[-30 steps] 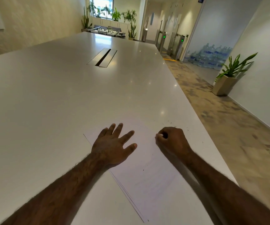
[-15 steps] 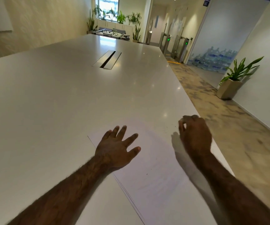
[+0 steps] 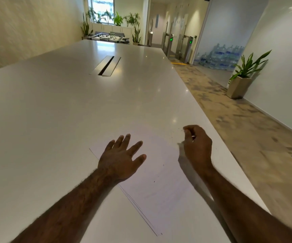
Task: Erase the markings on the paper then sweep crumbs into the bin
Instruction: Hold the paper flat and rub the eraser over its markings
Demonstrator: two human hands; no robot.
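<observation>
A sheet of white paper (image 3: 159, 172), on top of a thin stack, lies on the white table (image 3: 54, 120) near its right edge, with faint marks on it. My left hand (image 3: 120, 158) presses flat on the paper's far left part, fingers spread. My right hand (image 3: 198, 146) is curled at the paper's far right corner and pinches a small white piece, apparently an eraser (image 3: 193, 136). Tiny dark crumbs (image 3: 181, 130) lie on the table just beyond that hand, and a few crumbs dot the paper (image 3: 154, 181). No bin is in view.
The table's right edge (image 3: 229, 151) runs close past my right hand, with patterned floor below. A metal cable slot (image 3: 105, 66) sits in the table's middle, far ahead. A potted plant (image 3: 241, 81) stands by the right wall.
My right hand moved from the paper's far edge out toward the table's right edge, then came back slightly to the paper's corner. My left hand stayed flat on the paper.
</observation>
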